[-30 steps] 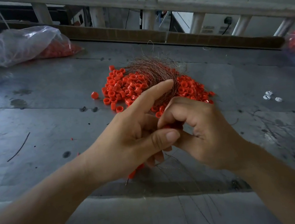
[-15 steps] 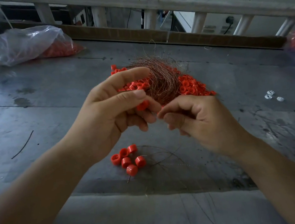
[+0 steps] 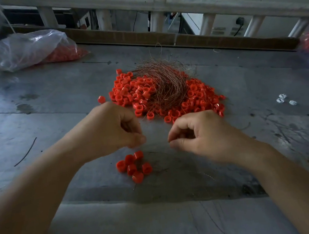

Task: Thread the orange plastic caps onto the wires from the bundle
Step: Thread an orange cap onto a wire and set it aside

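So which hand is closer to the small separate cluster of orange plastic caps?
Left. The left hand is just beyond the orange plastic cap cluster; the right hand is farther off to its right.

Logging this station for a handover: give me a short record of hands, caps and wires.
left hand: fingertips pinched; contents unclear
right hand: fingers curled; contents unclear
small group: six caps on table, by left hand
pile: loose caps beyond the hands
bundle: wires lying on pile
bag: caps inside, far left
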Available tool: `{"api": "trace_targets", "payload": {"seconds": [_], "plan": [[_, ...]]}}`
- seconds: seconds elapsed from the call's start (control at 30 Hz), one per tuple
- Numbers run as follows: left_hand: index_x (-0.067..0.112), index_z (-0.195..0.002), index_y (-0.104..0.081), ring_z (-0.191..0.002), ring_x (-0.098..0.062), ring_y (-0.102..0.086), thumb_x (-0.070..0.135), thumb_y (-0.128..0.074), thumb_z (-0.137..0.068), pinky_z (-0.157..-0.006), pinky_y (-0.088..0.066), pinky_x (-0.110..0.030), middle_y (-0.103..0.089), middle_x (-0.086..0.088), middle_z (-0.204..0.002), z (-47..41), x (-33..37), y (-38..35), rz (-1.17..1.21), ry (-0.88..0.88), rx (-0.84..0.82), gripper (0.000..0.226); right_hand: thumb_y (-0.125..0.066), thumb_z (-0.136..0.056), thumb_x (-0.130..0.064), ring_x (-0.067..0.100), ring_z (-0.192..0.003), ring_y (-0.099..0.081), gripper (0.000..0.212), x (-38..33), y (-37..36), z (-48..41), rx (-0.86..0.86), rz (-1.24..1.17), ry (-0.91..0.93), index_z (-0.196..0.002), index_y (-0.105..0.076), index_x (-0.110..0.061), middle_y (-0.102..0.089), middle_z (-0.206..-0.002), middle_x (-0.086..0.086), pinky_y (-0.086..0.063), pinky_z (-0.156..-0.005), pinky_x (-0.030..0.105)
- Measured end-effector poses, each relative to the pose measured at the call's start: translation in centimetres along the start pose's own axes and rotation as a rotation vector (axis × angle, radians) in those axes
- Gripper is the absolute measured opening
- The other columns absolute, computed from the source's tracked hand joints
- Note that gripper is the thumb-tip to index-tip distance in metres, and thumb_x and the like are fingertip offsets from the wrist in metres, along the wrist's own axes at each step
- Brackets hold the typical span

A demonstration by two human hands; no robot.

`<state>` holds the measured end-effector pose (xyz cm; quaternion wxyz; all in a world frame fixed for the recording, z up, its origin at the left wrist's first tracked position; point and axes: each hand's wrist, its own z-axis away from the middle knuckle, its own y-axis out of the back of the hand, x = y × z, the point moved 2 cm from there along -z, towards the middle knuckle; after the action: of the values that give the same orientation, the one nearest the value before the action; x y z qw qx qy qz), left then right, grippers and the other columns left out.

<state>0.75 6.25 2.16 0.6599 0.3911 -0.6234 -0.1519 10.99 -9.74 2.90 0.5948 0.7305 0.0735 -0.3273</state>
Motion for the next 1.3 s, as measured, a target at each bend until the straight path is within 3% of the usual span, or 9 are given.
{"api": "trace_targets", "payload": {"seconds": [0.13, 0.23, 0.3, 0.4, 0.53, 0.9, 1.03, 1.13, 1.3], "plan": [[0.026, -0.057, -0.068, -0.047, 0.003, -0.05, 0.059, -0.067, -0.049, -0.045, -0.037, -0.013, -0.063, 0.013, -0.056, -0.2, -0.5, 0.0, 0.001, 0.062, 0.051, 0.033, -0.069, -0.08, -0.026, -0.016, -0.069, -0.051, 0.006, 0.1, -0.6, 0.0, -0.098, 0.078, -0.004, -0.082, -0.07, -0.021, -0.056, -0.068, -0.02, -0.038, -0.062, 0.002], [0.028, -0.057, -0.065, -0.057, 0.004, -0.056, 0.038, -0.073, -0.068, -0.054, -0.04, -0.017, -0.064, 0.015, -0.059, -0.9, -1.6, 0.7, -0.014, 0.149, 0.258, 0.017, -0.068, -0.08, -0.032, -0.01, -0.07, -0.055, 0.01, 0.3, -0.3, 0.0, -0.104, 0.055, -0.028, -0.08, -0.07, -0.022, -0.06, -0.069, -0.016, -0.041, -0.063, 0.006], [0.027, -0.075, -0.068, -0.074, -0.01, -0.061, 0.023, -0.07, -0.077, -0.066, -0.045, -0.025, -0.067, 0.008, -0.075, -1.4, -2.3, 1.5, -0.069, 0.169, 0.417, 0.005, -0.066, -0.08, -0.035, -0.005, -0.072, -0.056, 0.011, 0.6, -0.2, 0.1, -0.088, 0.03, -0.043, -0.078, -0.068, -0.024, -0.062, -0.069, -0.014, -0.043, -0.065, 0.009], [0.018, -0.12, -0.059, -0.108, -0.028, -0.051, 0.019, -0.061, -0.086, -0.093, -0.038, -0.035, -0.055, -0.01, -0.115, -2.3, -4.0, 2.2, -0.233, 0.246, 0.504, 0.034, -0.066, -0.08, -0.035, -0.005, -0.069, -0.057, 0.01, 0.7, 0.1, 0.0, -0.033, -0.001, -0.038, -0.072, -0.065, -0.028, -0.063, -0.067, -0.012, -0.044, -0.064, 0.008], [0.018, -0.138, -0.041, -0.129, -0.034, -0.033, 0.02, -0.055, -0.09, -0.106, -0.026, -0.038, -0.037, -0.016, -0.139, -3.2, -5.5, 1.8, -0.288, 0.36, 0.39, 0.05, -0.066, -0.08, -0.033, -0.005, -0.067, -0.057, 0.014, 0.7, 0.3, 0.0, 0.021, -0.013, -0.032, -0.067, -0.059, -0.035, -0.062, -0.065, -0.013, -0.044, -0.062, 0.007], [0.011, -0.098, -0.07, -0.095, -0.033, -0.06, 0.007, -0.062, -0.082, -0.084, -0.048, -0.037, -0.067, -0.014, -0.102, -2.7, -5.3, 2.1, -0.32, 0.286, 0.506, 0.018, -0.066, -0.081, -0.03, -0.004, -0.071, -0.057, 0.01, 1.0, 0.5, -0.1, 0.07, 0.008, -0.034, -0.076, -0.068, -0.022, -0.061, -0.065, -0.014, -0.043, -0.063, 0.007], [0.014, -0.094, -0.07, -0.063, -0.004, -0.061, 0.003, -0.066, -0.08, -0.06, -0.042, -0.005, -0.068, -0.001, -0.081, -2.1, -3.8, 2.6, -0.107, 0.195, 0.6, 0.019, -0.066, -0.08, -0.029, -0.003, -0.069, -0.057, 0.009, 1.2, 0.6, -0.2, 0.104, 0.03, -0.042, -0.077, -0.069, -0.021, -0.061, -0.064, -0.014, -0.044, -0.061, 0.008], [0.02, -0.087, -0.071, -0.046, 0.011, -0.054, 0.006, -0.071, -0.076, -0.044, -0.035, 0.0, -0.064, 0.011, -0.07, -1.3, -2.0, 1.9, 0.107, 0.127, 0.551, 0.018, -0.068, -0.08, -0.027, -0.003, -0.064, -0.057, 0.007, 1.5, 0.7, -0.4, 0.152, 0.059, -0.061, -0.077, -0.069, -0.021, -0.059, -0.063, -0.017, -0.045, -0.06, 0.009], [0.036, -0.078, -0.062, -0.07, -0.005, -0.065, 0.003, -0.074, -0.072, -0.071, -0.052, -0.014, -0.067, 0.011, -0.079, -1.0, -0.1, -0.3, 0.157, -0.014, 0.397, 0.036, -0.062, -0.086, -0.019, -0.002, -0.074, -0.056, 0.008, 2.1, 0.6, -0.7, 0.178, 0.093, -0.078, -0.087, -0.069, -0.017, -0.057, -0.074, -0.019, -0.043, -0.069, 0.009]]}}
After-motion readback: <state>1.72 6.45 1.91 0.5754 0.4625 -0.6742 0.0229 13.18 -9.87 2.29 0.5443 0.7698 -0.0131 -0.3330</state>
